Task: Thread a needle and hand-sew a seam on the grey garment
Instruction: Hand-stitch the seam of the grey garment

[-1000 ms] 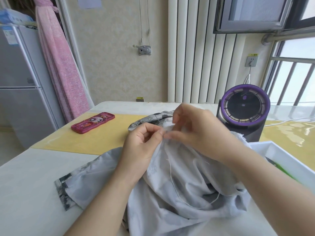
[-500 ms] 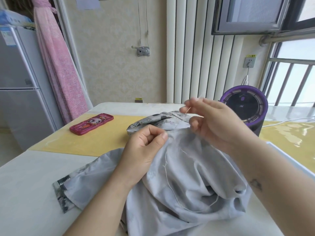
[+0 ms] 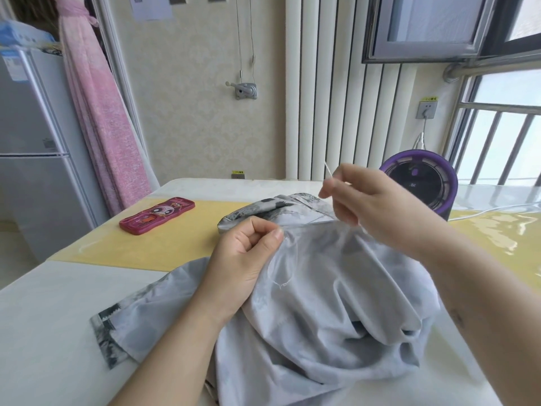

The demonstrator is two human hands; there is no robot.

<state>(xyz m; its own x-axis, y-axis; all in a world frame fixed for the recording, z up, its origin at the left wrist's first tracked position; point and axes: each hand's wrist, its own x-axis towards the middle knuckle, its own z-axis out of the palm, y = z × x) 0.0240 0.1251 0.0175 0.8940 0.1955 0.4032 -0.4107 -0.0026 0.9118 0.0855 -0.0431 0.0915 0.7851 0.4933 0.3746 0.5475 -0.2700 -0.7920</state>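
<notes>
The left hand [image 3: 246, 259] pinches the grey garment [image 3: 336, 303]; at its two o'clock the right hand [image 3: 371, 206] pinches the needle [image 3: 328, 170] aloft, thread [image 3: 281, 285] looping on the cloth.

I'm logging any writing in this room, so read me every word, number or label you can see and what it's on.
No text can be read for certain.
Purple fan display: pale digits, blurred.
Yellow sign above the wall socket: too small.
Yellow sticker at the wall's foot: too small.
Fridge labels: blurred.
Wall papers: blurred.
Pink case: cartoon face, no words.
</notes>
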